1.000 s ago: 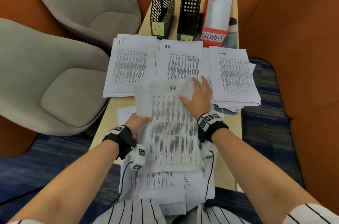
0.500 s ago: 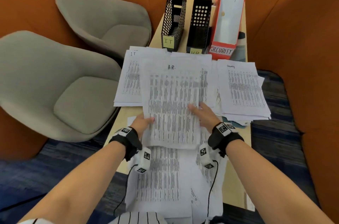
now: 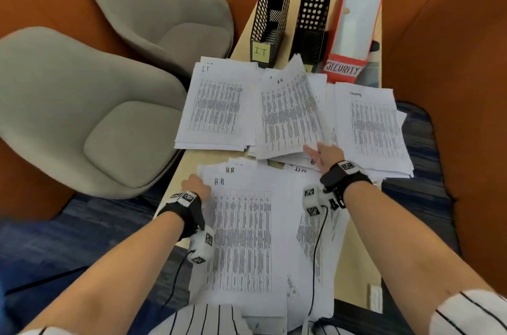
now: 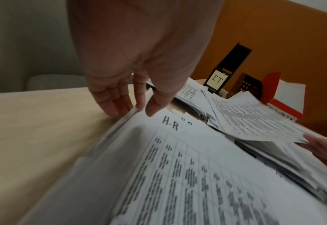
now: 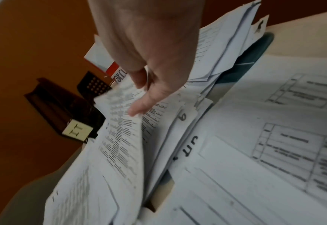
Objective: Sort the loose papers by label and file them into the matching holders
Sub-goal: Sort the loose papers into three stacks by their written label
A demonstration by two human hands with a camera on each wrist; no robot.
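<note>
The HR sheet (image 3: 288, 112) has been carried onto the HR pile, pinched by the right hand (image 3: 327, 155); the next sheet (image 3: 244, 238), nearer than that pile, is pinched by the left hand (image 3: 196, 186).

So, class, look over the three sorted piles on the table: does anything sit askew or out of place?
Yes. The HR sheet on the middle pile lies skewed, its right edge lifted where the right hand pinches its corner. The IT pile and the Security pile lie flatter, though their edges are fanned, not squared.

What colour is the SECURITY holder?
Red with white sides; the SECURITY holder shows best in the head view.
</note>
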